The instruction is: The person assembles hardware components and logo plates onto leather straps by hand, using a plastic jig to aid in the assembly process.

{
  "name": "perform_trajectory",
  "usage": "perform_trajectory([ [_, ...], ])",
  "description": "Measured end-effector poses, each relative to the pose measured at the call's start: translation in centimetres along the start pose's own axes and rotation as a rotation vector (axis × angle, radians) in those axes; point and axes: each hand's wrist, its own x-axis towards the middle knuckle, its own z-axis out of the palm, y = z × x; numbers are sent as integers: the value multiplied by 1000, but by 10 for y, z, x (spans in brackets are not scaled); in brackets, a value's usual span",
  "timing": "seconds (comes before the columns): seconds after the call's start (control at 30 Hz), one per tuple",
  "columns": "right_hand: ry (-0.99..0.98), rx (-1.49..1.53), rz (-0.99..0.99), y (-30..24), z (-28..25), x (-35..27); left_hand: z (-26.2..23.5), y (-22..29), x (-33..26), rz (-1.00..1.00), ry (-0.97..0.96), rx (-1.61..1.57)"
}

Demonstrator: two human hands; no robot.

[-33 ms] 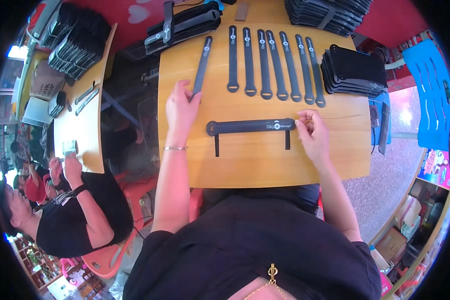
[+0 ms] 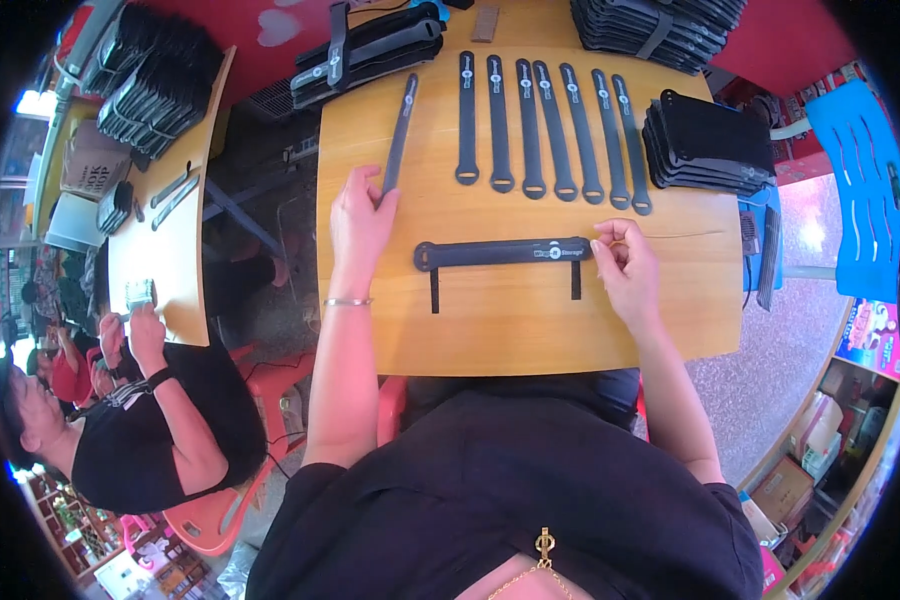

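Observation:
A dark grey hook-and-loop strap [image 2: 399,135] rises from my left hand [image 2: 362,215], its lower end pinched between thumb and fingers. Another such strap [image 2: 490,254] lies crosswise before me, its round slotted end to the left and white print toward the right. My right hand [image 2: 625,262] pinches the right tip of that strap. Two short black strips, a left one [image 2: 434,290] and a right one [image 2: 576,281], stick out from beneath it toward me. Beyond, several like straps [image 2: 532,130] lie side by side, slotted ends toward me.
Bundled black straps [image 2: 380,60] lie at the table's far left, with a bundled stack [image 2: 660,30] at the far right. Another black stack [image 2: 708,142] sits on the right edge. A co-worker [image 2: 160,430] sits at a second table [image 2: 175,260] on the left.
The strap in my left hand has turned slightly, showing a narrower face, and its upper end has shifted a little left. My right hand and the crosswise strap stay put.

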Motion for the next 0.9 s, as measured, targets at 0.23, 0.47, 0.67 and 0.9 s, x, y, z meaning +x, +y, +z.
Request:
perform_trajectory([
  [0.23,-116,47,-133,-28,7,-11,-41,28,-54,146,13,-277],
  [0.47,-183,475,-83,-61,23,-15,-54,62,-91,146,-324,-432],
  [0.67,-294,423,80,-32,0,-23,-40,43,-99,-102,-502,-831],
  [0.9,-140,408,165,-18,-4,-26,-28,24,-93,-366,-444,-932],
])
